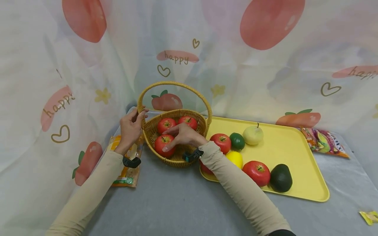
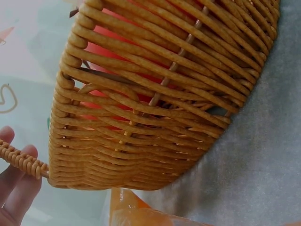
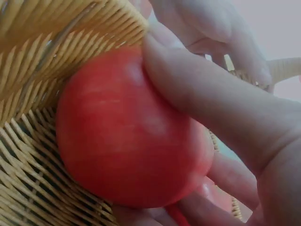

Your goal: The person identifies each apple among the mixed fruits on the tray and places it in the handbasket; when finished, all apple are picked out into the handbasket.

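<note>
A wicker basket [image 1: 165,160] with a tall arched handle stands on the grey cloth. My left hand [image 1: 130,127] grips the lower left end of that handle; the left wrist view shows fingers [image 2: 29,176] round the handle [image 2: 21,162] beside the woven wall. Inside the basket, my right hand [image 1: 186,135] holds a red apple [image 1: 164,144], with the thumb on one side and the fingers beneath it in the right wrist view. Two more red apples, one [image 1: 166,124] at the left and one [image 1: 188,122] at the right, sit behind it in the basket.
Right of the basket lies a yellow tray [image 1: 295,147] with several red apples, a lime [image 1: 237,141], a pale pear [image 1: 253,135], a yellow fruit [image 1: 235,159] and an avocado [image 1: 281,178]. Snack packets lie left [image 1: 127,177] and at the far right [image 1: 327,142]. Curtains stand behind.
</note>
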`<action>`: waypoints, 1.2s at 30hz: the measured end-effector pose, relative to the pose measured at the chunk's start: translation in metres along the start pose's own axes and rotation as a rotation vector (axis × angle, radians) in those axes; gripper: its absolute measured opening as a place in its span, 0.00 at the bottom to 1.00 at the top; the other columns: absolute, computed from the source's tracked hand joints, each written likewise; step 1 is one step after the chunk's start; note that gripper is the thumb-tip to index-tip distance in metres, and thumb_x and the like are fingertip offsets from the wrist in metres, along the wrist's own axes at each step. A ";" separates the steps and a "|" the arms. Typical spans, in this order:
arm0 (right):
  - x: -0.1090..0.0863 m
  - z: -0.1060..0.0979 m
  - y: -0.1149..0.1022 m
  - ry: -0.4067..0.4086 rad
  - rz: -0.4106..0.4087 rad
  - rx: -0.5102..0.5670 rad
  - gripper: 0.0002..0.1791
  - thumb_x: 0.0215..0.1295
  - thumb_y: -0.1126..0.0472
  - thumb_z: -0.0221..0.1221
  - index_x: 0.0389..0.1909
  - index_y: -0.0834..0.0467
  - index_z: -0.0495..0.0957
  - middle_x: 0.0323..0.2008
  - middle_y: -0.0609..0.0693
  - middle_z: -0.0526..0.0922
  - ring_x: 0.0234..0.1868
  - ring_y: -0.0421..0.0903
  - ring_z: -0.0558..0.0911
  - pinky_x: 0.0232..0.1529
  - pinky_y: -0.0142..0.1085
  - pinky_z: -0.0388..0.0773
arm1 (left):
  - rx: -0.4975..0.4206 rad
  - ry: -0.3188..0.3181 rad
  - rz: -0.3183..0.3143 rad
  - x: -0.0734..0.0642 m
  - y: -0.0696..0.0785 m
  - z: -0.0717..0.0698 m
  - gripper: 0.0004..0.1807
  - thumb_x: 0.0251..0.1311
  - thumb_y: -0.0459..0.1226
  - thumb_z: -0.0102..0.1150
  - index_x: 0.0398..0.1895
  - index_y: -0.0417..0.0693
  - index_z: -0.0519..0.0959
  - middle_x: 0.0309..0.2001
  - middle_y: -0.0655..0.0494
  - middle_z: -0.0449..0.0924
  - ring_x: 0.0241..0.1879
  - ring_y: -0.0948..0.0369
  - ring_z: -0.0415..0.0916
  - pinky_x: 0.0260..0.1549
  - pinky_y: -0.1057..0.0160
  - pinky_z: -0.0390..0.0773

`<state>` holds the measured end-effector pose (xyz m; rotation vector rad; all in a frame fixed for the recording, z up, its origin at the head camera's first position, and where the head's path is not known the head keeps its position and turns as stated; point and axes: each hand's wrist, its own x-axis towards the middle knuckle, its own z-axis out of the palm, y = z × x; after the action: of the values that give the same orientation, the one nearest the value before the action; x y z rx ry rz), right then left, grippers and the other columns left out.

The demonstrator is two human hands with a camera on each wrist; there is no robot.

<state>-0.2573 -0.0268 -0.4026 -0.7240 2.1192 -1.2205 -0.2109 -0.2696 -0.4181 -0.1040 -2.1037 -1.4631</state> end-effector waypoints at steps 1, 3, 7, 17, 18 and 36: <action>0.000 0.001 0.001 0.007 0.001 0.007 0.36 0.47 0.56 0.86 0.61 0.53 0.87 0.57 0.48 0.90 0.61 0.44 0.83 0.63 0.40 0.81 | -0.001 0.002 -0.002 0.000 0.000 0.000 0.18 0.81 0.41 0.56 0.64 0.43 0.84 0.54 0.44 0.89 0.51 0.46 0.88 0.48 0.76 0.81; 0.001 0.002 0.003 0.015 0.011 0.019 0.36 0.46 0.55 0.86 0.61 0.53 0.88 0.56 0.48 0.90 0.60 0.44 0.83 0.61 0.39 0.81 | -0.005 0.005 -0.002 -0.001 0.000 0.000 0.18 0.81 0.40 0.56 0.64 0.43 0.84 0.54 0.43 0.89 0.51 0.46 0.88 0.48 0.75 0.81; 0.003 0.002 0.008 0.027 0.034 0.044 0.35 0.48 0.54 0.85 0.61 0.51 0.88 0.54 0.48 0.91 0.57 0.44 0.85 0.58 0.39 0.82 | -0.008 -0.001 0.007 -0.002 -0.001 0.002 0.18 0.81 0.40 0.56 0.65 0.44 0.83 0.55 0.43 0.89 0.52 0.43 0.87 0.47 0.74 0.81; 0.004 0.001 0.008 0.001 0.048 0.068 0.35 0.48 0.55 0.85 0.61 0.50 0.88 0.56 0.48 0.89 0.57 0.45 0.85 0.60 0.40 0.83 | -0.025 0.006 0.023 -0.001 -0.002 0.002 0.17 0.80 0.39 0.56 0.63 0.42 0.84 0.54 0.43 0.89 0.50 0.42 0.88 0.50 0.75 0.81; 0.005 0.002 0.008 0.001 0.050 0.071 0.35 0.48 0.55 0.85 0.61 0.50 0.88 0.56 0.48 0.90 0.57 0.44 0.85 0.60 0.40 0.83 | -0.029 0.006 0.023 -0.001 -0.002 0.002 0.16 0.80 0.38 0.56 0.63 0.42 0.84 0.54 0.43 0.89 0.50 0.42 0.88 0.50 0.75 0.81; -0.003 -0.002 0.001 -0.109 0.010 0.028 0.42 0.59 0.58 0.79 0.75 0.55 0.75 0.66 0.54 0.83 0.64 0.51 0.81 0.67 0.45 0.79 | -0.028 0.026 -0.003 0.002 -0.003 0.005 0.16 0.80 0.32 0.55 0.62 0.35 0.82 0.54 0.34 0.87 0.51 0.36 0.86 0.49 0.79 0.79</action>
<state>-0.2572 -0.0231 -0.4018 -0.7502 2.0110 -1.1762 -0.2154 -0.2671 -0.4208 -0.0923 -2.0640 -1.4881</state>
